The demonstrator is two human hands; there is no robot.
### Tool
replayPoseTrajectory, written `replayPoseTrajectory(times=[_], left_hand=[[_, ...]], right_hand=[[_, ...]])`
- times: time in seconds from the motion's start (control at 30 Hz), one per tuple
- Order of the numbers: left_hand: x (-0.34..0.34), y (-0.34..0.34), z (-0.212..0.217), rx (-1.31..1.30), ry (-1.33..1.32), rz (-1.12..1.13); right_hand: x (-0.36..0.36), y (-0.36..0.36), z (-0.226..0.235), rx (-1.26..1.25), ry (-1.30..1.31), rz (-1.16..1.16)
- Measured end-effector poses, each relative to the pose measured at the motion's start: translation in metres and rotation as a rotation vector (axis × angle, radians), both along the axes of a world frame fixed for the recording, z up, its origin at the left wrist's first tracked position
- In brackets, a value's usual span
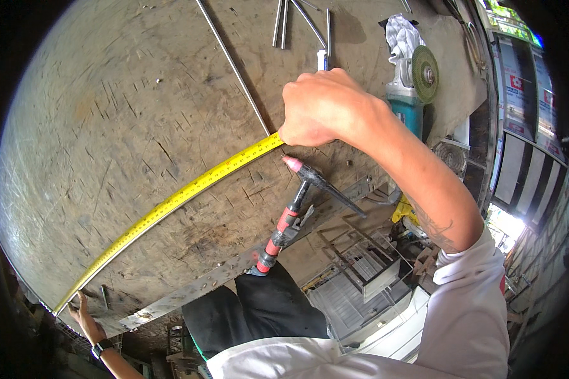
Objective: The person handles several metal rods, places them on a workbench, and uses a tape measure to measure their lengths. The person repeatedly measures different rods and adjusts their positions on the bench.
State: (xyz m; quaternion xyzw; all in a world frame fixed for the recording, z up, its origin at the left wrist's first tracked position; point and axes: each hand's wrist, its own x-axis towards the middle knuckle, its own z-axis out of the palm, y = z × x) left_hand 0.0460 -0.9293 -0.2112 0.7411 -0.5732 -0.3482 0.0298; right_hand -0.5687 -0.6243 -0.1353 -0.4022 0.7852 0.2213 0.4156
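Observation:
A yellow tape measure stretches diagonally across the worn workbench, along a thin metal rod. My right hand, a closed fist, grips the tape at its right end. A white-and-blue pen-like thing shows just beyond that fist; whether the hand holds it I cannot tell. Far off at the lower left, my left hand pinches the tape's other end near the bench edge. Just below the right fist lies a welding torch with a pink nozzle and a red-and-black handle.
Another long rod runs away from the tape toward the far edge. Several short rods lie at the back. To the right stand an angle grinder with a green disc and a white cloth. A metal strip edges the workbench.

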Motion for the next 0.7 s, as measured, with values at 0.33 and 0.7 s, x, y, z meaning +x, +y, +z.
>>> replayPoseTrajectory(times=[0.33, 0.7], left_hand=[[0.014, -0.005, -0.004, 0.007, 0.043, -0.003], [0.021, -0.011, -0.005, 0.017, 0.007, -0.012]], right_hand=[[0.001, -0.003, 0.003, 0.049, 0.004, 0.006], [0.001, 0.001, 0.003, -0.046, -0.017, -0.046]])
